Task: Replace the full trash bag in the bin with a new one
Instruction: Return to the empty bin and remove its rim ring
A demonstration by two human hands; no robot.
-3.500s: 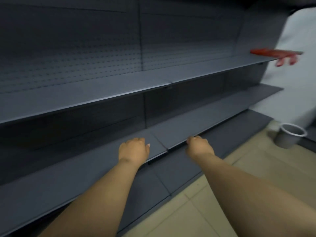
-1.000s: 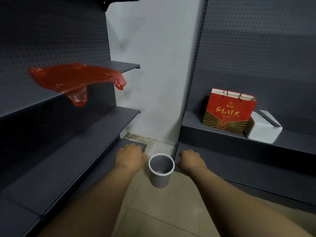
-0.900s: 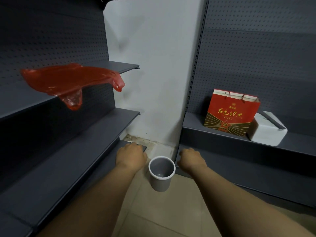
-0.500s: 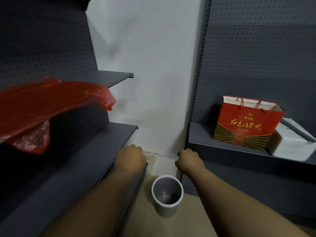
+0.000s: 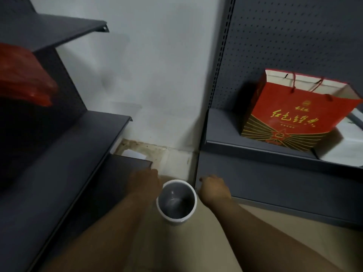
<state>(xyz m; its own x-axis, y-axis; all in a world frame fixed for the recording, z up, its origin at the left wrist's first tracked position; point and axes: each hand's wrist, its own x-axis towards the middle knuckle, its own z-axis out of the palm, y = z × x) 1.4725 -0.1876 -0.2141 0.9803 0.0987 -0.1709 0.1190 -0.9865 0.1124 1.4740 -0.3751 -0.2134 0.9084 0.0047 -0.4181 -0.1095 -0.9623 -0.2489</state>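
i judge my loosely curled, empty left hand (image 5: 144, 182) and right hand (image 5: 213, 190) flanking the light bin (image 5: 176, 202) could tip it.

A beige tiled floor (image 5: 208, 242) runs into a corner between two runs of dark grey shelving. On it, close to the corner, stands a small grey bin (image 5: 176, 202) with a white rim, upright and open at the top; its inside looks bare. Against the wall behind it the floor is stained, and a white scrap (image 5: 132, 154) lies there. On the left, a red plastic bag (image 5: 23, 79) lies on an upper shelf (image 5: 45, 30), drooping over its front edge. On the right, a low shelf (image 5: 222, 130) carries a red paper gift bag (image 5: 298, 112), standing upright, and a white box (image 5: 347, 146) touching it on its right.
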